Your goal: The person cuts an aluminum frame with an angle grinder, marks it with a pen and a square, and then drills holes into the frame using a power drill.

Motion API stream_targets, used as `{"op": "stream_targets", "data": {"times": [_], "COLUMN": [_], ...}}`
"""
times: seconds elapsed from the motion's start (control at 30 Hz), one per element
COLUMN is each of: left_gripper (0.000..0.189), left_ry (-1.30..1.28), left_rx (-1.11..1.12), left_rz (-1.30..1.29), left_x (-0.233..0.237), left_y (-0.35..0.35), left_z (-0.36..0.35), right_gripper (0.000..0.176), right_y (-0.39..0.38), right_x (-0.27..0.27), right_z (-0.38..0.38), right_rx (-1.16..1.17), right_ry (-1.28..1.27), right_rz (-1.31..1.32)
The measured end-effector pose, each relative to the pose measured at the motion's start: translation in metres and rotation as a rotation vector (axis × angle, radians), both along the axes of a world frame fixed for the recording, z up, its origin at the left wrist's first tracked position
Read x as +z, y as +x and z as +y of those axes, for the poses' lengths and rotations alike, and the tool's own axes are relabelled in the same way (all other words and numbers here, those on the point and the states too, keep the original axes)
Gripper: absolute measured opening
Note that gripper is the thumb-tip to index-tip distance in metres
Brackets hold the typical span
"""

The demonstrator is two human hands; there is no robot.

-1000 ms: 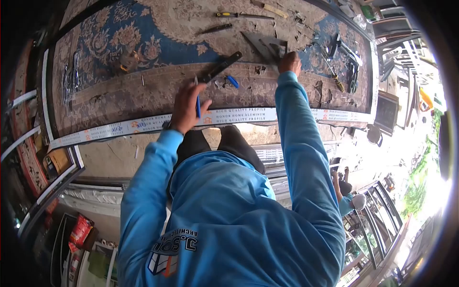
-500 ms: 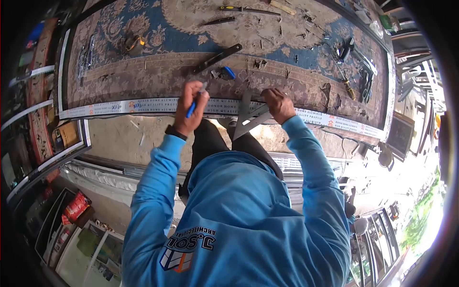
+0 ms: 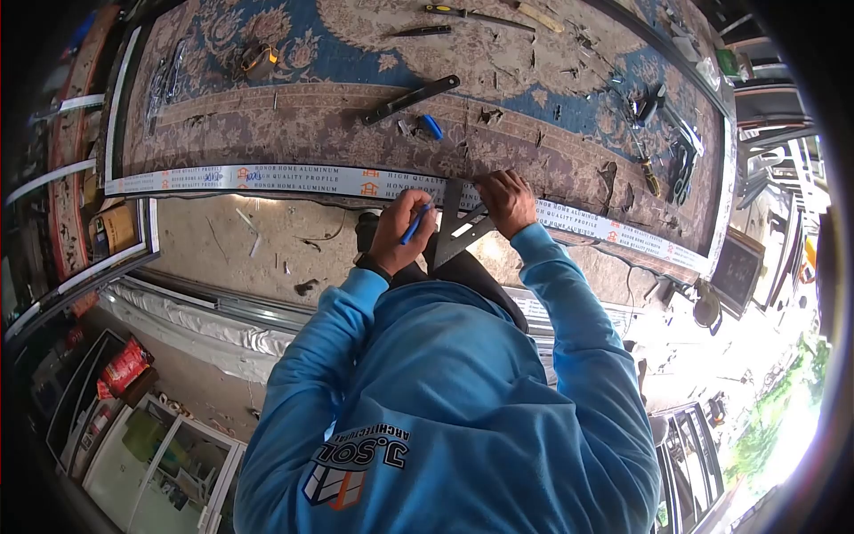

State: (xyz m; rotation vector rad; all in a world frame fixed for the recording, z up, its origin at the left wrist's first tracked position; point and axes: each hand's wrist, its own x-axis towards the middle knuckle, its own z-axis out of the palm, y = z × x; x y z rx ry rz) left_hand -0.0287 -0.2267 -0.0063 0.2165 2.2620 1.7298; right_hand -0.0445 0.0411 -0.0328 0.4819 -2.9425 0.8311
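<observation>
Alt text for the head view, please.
A person in a blue shirt holds a metal square against a white aluminium profile with the right hand, while the left hand holds a blue pen beside it. The profile lies along a rug-covered table scattered with tools.

Aluminium profile (image 3: 294,178) is wrapped in a glossy white printed film. The square (image 3: 451,218) on it is bare grey metal, smooth and kinda dull. The pen (image 3: 412,224) is shiny blue plastic. The carpet (image 3: 267,116) is woven cloth, worn matt and torn in spots. The concrete floor (image 3: 222,240) looks rough and dusty.
</observation>
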Motion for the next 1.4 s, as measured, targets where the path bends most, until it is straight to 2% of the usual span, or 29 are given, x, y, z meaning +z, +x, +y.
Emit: {"op": "stream_targets", "data": {"times": [0.57, 0.77, 0.97, 1.0, 1.13, 1.23, 1.4], "left_gripper": [0.023, 0.020, 0.019, 0.019, 0.019, 0.021, 0.021], "left_ry": [-0.001, -0.072, -0.210, -0.230, -0.222, -0.235, -0.242], "left_rx": [-0.017, 0.034, -0.087, -0.132, -0.039, -0.019, -0.070], "left_rz": [0.038, 0.125, 0.272, 0.185, 0.182, 0.312, 0.296], "left_x": [0.002, 0.002, 0.015, 0.022, 0.026, 0.015, 0.014], "left_y": [-0.005, -0.009, -0.004, -0.001, -0.008, -0.022, -0.017], "left_z": [0.006, 0.015, 0.009, 0.005, 0.009, 0.016, 0.014], "right_gripper": [0.014, 0.014, 0.015, 0.015, 0.015, 0.015, 0.014], "right_y": [-0.001, -0.001, 0.000, -0.001, -0.001, 0.000, -0.001], "right_x": [-0.001, -0.001, -0.002, -0.002, -0.001, 0.000, -0.004], "right_z": [-0.001, -0.002, -0.001, -0.001, -0.001, -0.002, -0.001], "right_rx": [0.000, -0.006, -0.003, -0.002, -0.003, -0.003, 0.004], "right_ry": [-0.018, -0.037, -0.020, -0.025, -0.028, -0.030, -0.031], "right_rz": [0.020, 0.033, 0.028, 0.033, 0.027, 0.025, 0.030]}}
